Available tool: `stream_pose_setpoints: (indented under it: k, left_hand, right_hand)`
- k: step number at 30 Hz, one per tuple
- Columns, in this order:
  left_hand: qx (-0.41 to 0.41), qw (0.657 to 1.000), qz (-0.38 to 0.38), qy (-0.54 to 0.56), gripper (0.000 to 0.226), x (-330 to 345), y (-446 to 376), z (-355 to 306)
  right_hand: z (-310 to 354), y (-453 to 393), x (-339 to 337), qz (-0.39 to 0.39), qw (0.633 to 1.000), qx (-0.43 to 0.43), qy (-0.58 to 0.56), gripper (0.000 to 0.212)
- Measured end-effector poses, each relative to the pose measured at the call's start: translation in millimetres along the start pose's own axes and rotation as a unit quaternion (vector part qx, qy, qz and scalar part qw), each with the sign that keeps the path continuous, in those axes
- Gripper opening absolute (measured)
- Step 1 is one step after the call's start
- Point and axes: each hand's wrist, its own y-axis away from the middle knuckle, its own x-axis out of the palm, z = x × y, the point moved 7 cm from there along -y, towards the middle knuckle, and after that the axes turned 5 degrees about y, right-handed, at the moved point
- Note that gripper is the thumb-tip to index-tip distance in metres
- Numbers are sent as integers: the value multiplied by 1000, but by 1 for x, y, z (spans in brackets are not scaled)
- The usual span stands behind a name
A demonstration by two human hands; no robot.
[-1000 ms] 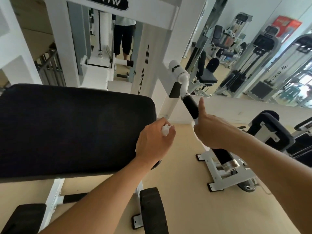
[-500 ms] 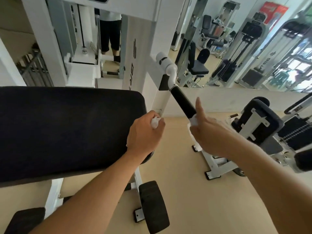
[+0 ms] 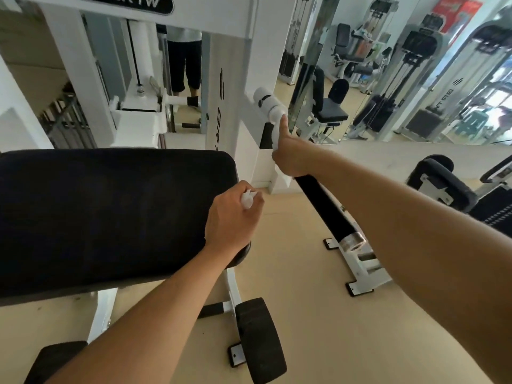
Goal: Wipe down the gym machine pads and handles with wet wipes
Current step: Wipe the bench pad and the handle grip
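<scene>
1. Head view is showing my right hand [image 3: 291, 155] gripping the top of the black handle [image 3: 327, 209], where the black sleeve is meeting the white arm of the machine [image 3: 270, 102]; my fingers are curling round it with a white wet wipe [image 3: 277, 141] underneath, and my thumb is pointing up along the white arm.
2. Below my right hand, the handle is slanting down and toward me, ending in a metal cap [image 3: 352, 242].
3. Left of the handle, my left hand [image 3: 231, 221] is curling into a fist at the right edge of the big black pad [image 3: 110, 214], pinching a second crumpled wipe [image 3: 247, 200] that is poking out between thumb and fingers.
4. Below the pad, nearer me than the handle, a small black roller pad [image 3: 259, 339] is sitting on the white frame above the beige floor [image 3: 332, 342].
</scene>
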Motion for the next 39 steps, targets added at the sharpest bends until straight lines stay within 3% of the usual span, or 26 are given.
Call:
stream_pose_setpoints:
  k: [1,8,11,14,20,22,26,30,31,33,35,36,37,39]
  left_hand:
    - [0,1000,1,3,30,0,1,1]
    - [-12,1000,-9,13,30,2,0,3]
    - [-18,1000,-13,0,29,0,1,1]
    - [-11,1000,-26,-1,29,-3,1,-2]
    - [22,999,-41,-18,25,-6,4,-7]
    - [17,999,-46,-19,24,-8,2,-4]
    - [8,998,-56,-22,25,-6,3,-3]
    - [14,998,-60,-32,25,-4,5,-6]
    - [16,997,-70,-28,24,-6,7,-8]
    - [6,993,-117,3,23,-15,12,-12]
    - [-34,978,-198,50,20,-33,24,-12]
    - [-52,968,-236,63,19,-45,32,-10]
    - [-62,960,-265,64,19,-58,40,-8]
    - [-59,953,-294,48,19,-86,49,-6]
  right_hand:
    - [-4,10,-1,-5,1000,3,-10,79]
    - [-66,167,16,-6,971,-19,240,82]
    - [-59,148,14,-5,977,-15,212,85]
    - [-34,77,16,4,988,-18,154,89]
    - [10,-6,2,5,991,-50,122,72]
    - [7,5,3,-7,992,-57,113,76]
    - [-27,71,12,40,993,-45,102,86]
    - [-61,165,15,59,989,-69,113,75]
    - [-64,179,15,32,987,-78,140,73]
    - [-59,198,8,-110,975,-125,148,72]
    - [-41,212,4,-245,945,-209,56,72]
    - [-32,213,9,-272,931,-244,16,70]
    - [-22,208,21,-263,924,-278,0,68]
    - [1,186,62,-161,938,-306,0,68]
